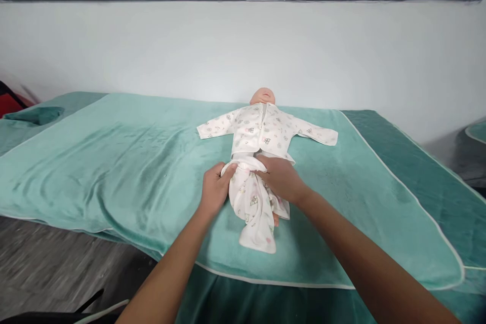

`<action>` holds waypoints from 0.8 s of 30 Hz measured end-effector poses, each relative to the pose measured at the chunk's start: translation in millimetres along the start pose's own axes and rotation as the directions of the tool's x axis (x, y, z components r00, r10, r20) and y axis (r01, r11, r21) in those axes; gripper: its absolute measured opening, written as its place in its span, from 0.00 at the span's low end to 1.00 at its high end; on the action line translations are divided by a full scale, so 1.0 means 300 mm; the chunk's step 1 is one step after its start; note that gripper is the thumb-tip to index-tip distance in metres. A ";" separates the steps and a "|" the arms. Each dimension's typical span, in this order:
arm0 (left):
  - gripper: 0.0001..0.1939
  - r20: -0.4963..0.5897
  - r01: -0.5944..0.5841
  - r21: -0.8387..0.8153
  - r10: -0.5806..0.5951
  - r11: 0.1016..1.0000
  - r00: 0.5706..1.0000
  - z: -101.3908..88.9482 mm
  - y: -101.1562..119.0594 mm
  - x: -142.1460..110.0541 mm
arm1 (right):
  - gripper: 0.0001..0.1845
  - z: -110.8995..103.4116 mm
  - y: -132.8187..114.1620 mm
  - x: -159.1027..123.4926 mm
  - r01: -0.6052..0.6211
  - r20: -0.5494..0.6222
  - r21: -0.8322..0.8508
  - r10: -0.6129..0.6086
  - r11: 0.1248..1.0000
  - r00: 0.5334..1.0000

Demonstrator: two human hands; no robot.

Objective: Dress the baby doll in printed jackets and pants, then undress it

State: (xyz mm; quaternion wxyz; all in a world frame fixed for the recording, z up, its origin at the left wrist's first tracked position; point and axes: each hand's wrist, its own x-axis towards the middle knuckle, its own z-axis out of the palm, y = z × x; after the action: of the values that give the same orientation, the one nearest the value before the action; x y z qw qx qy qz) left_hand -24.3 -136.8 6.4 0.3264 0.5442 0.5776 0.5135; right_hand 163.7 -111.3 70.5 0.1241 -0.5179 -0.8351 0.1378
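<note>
On its back on the green covering lies a baby doll (262, 95), its head toward the wall. It wears a white printed long-sleeved top (252, 129) with both sleeves spread wide. White printed baby pants (252, 202) are around the doll's legs, the waistband bunched just below the top's hem. My left hand (215, 187) pinches the waistband at its left side. My right hand (281, 178) grips the waistband at the right, its fingertips partly hidden by cloth. One small foot (276, 219) shows beside the right pant leg; the other foot is hidden.
A light green plush blanket (152, 152) with pale piping lies over a darker green cover (417, 157), wrinkled on the left. Behind it rises a white wall (243, 50). A red and black item (10, 101) sits at the far left. Grey floor (56, 263) shows lower left.
</note>
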 end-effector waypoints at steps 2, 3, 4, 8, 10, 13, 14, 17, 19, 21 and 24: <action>0.27 0.017 -0.024 0.020 0.024 1.000 1.000 0.003 -0.006 0.059 | 0.09 0.004 0.002 0.009 -0.017 -0.029 -0.031 0.016 0.999 0.999; 0.27 0.026 -0.040 0.031 0.039 0.999 0.999 0.005 -0.009 0.090 | 0.09 0.006 0.003 0.015 -0.024 -0.041 -0.056 0.021 0.998 0.999; 0.27 0.032 -0.057 0.043 0.056 0.997 0.998 0.008 -0.013 0.121 | 0.10 0.009 0.004 0.021 -0.034 -0.051 -0.082 0.029 0.996 0.998; 0.27 0.013 -0.123 0.069 0.123 0.990 0.992 0.029 -0.024 0.226 | 0.13 0.021 0.004 0.056 -0.097 -0.083 -0.153 0.085 0.983 0.993; 0.27 -0.020 -0.153 0.090 0.155 0.984 0.988 0.043 -0.028 0.259 | 0.13 0.029 -0.002 0.077 -0.151 -0.109 -0.148 0.136 0.977 0.985; 0.27 -0.049 -0.195 0.145 0.204 0.970 0.978 0.059 -0.033 0.279 | 0.11 0.041 -0.017 0.104 -0.257 -0.143 -0.116 0.240 0.959 0.960; 0.26 -0.052 -0.203 0.157 0.214 0.966 0.976 0.061 -0.034 0.276 | 0.10 0.045 -0.022 0.111 -0.289 -0.150 -0.110 0.272 0.951 0.951; 0.20 -0.121 -0.165 0.160 0.186 0.973 0.975 0.057 -0.034 0.237 | 0.08 0.053 -0.036 0.121 -0.350 -0.175 -0.109 0.329 0.930 0.928; 0.17 -0.200 -0.113 0.162 0.144 0.980 0.969 0.046 -0.030 0.185 | 0.08 0.059 -0.041 0.121 -0.359 -0.188 -0.104 0.336 0.928 0.923; 0.18 -0.208 -0.086 0.183 0.124 0.979 0.970 0.031 -0.026 0.120 | 0.07 0.066 -0.044 0.119 -0.359 -0.201 -0.093 0.335 0.929 0.920; 0.22 -0.028 -0.073 0.192 0.080 0.979 0.996 0.010 -0.020 0.025 | 0.08 0.069 -0.044 0.117 -0.369 -0.208 -0.076 0.347 0.926 0.915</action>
State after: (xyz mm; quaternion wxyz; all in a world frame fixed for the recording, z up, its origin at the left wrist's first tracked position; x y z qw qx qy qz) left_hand -24.6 -127.9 1.3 0.2425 0.5853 0.6086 0.4777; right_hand 130.5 -87.5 58.2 0.1464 -0.6790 -0.7168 0.0603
